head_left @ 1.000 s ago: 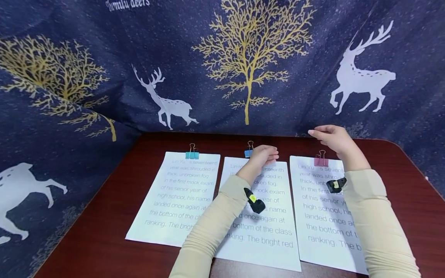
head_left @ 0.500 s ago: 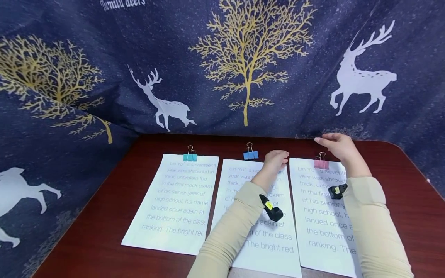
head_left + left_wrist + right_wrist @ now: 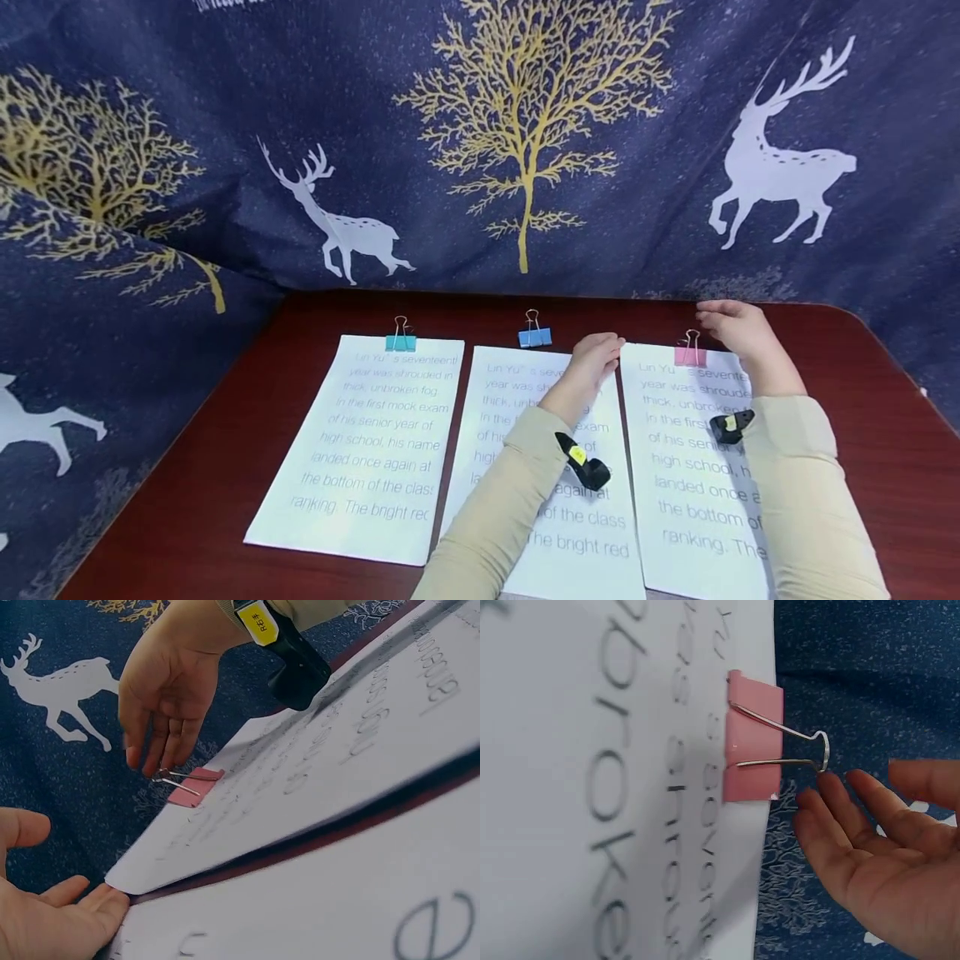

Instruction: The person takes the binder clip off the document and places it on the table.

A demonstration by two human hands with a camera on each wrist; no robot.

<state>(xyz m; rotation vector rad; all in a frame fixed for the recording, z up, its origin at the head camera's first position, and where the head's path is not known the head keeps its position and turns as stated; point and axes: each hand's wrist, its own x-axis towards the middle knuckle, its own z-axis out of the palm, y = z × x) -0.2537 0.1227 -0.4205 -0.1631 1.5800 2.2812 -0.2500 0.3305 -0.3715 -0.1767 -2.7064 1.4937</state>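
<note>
A pink binder clip (image 3: pixel 690 357) bites the top edge of the right-hand stack of printed paper (image 3: pixel 693 467). My right hand (image 3: pixel 742 337) is just behind it with fingers spread loosely; in the right wrist view the fingertips (image 3: pixel 832 784) come right up to the clip's wire handle and hold nothing. My left hand (image 3: pixel 588 371) lies over the top right part of the middle paper stack (image 3: pixel 510 383). Its fingers (image 3: pixel 109 904) reach the top left corner of the right-hand stack, thumb lifted away. A blue binder clip (image 3: pixel 535 337) is at the middle stack's top edge.
To the left lies another paper stack (image 3: pixel 360 467) with a teal binder clip (image 3: pixel 401 342) at its top. The dark red table (image 3: pixel 187 492) ends at a blue cloth (image 3: pixel 450 242) printed with deer and trees. Each wrist carries a black camera (image 3: pixel 588 471).
My left hand has moved right, from beside the blue clip to the right-hand stack's corner. My right hand has come down closer to the pink clip. The head view has shifted slightly.
</note>
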